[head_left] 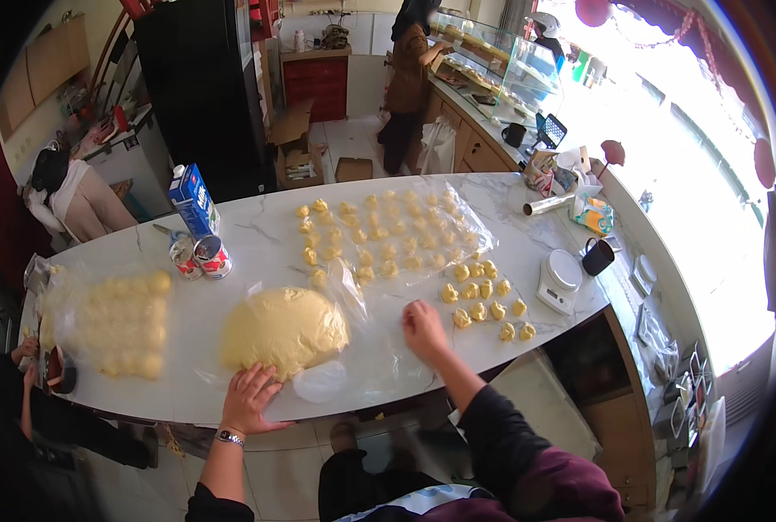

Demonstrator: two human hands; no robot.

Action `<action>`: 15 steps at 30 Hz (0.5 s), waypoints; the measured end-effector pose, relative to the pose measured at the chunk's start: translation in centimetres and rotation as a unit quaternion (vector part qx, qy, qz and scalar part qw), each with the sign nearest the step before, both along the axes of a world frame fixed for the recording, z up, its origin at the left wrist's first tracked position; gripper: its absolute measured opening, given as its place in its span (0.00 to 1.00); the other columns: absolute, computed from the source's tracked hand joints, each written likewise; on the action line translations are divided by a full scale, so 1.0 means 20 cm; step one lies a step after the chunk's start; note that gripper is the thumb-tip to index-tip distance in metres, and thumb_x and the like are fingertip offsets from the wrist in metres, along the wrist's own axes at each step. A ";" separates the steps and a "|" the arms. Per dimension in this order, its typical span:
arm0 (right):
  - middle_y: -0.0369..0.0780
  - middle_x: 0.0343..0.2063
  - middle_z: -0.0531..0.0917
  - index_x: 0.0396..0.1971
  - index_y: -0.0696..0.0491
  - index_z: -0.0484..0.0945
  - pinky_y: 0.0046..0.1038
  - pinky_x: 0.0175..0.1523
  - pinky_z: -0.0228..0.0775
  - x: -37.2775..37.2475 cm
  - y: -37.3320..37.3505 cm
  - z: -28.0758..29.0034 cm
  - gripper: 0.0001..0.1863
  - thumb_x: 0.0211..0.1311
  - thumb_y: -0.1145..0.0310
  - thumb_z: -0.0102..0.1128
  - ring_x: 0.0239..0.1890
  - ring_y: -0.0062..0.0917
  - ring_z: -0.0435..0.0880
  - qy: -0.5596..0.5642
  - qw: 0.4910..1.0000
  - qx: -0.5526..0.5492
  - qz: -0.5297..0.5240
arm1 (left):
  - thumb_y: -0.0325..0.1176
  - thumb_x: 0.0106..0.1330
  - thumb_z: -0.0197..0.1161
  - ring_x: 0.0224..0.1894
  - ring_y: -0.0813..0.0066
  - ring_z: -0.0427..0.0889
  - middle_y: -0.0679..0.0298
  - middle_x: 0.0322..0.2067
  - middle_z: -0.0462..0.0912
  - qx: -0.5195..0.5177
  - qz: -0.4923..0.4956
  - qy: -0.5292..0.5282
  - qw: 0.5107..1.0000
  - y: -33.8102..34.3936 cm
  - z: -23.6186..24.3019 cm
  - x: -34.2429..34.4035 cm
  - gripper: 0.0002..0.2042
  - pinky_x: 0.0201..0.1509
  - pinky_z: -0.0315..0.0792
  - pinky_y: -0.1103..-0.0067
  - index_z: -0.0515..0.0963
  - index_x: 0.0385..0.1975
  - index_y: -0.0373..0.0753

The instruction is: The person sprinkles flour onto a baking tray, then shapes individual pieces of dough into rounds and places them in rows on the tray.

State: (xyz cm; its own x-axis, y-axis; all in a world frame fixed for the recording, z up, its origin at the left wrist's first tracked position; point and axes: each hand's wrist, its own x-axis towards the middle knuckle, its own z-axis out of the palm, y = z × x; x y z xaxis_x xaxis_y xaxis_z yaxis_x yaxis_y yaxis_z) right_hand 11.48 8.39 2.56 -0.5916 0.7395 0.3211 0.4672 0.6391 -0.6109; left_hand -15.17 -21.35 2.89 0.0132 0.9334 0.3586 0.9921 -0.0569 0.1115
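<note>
A big mound of yellow dough [288, 326] sits on the white marble-look table, partly covered by clear plastic film [346, 287]. My left hand [253, 396], a watch at its wrist, rests with fingers spread against the mound's near left side. Beside the mound's near edge lies a whitish, translucent rounded piece [320, 383]. Over the table right of the mound, my right hand [424, 331] is closed; whatever its curled fingers hold is hidden. Several small dough lumps [479, 290] lie uncovered to its right. Farther back, rows of dough lumps [388, 230] lie under a clear plastic sheet [479, 228].
Plastic-covered dough balls [131, 322] fill the table's left part. Two opened cans [213, 258] and a blue carton [194, 202] stand at back left. At right are a white scale [561, 280] and dark mug [597, 256]. Other people stand at left and by the glass display case [492, 56].
</note>
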 end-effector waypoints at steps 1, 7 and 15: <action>0.44 0.29 0.74 0.26 0.53 0.70 0.37 0.43 0.66 -0.04 -0.09 -0.02 0.04 0.51 0.75 0.54 0.37 0.43 0.74 0.014 0.999 -0.029 0.033 | 0.63 0.35 0.72 0.64 0.63 0.61 0.66 0.59 0.68 -0.002 0.001 -0.001 1.000 -0.01 -0.01 0.00 0.33 0.62 0.58 0.61 0.77 0.40 0.50; 0.44 0.28 0.73 0.26 0.54 0.68 0.37 0.41 0.66 0.22 -0.11 -0.10 0.07 0.48 0.76 0.56 0.36 0.43 0.73 0.064 0.988 -0.077 0.119 | 0.61 0.35 0.73 0.64 0.62 0.61 0.66 0.59 0.68 -0.011 0.007 0.009 1.000 -0.05 0.03 -0.03 0.33 0.62 0.58 0.61 0.77 0.41 0.50; 0.43 0.28 0.73 0.25 0.55 0.66 0.36 0.37 0.67 0.10 -0.24 -0.07 0.09 0.45 0.80 0.56 0.33 0.41 0.73 0.067 0.976 -0.120 0.168 | 0.62 0.35 0.73 0.63 0.60 0.62 0.65 0.59 0.67 -0.013 0.014 0.014 1.000 -0.07 0.01 -0.03 0.33 0.63 0.58 0.61 0.77 0.40 0.49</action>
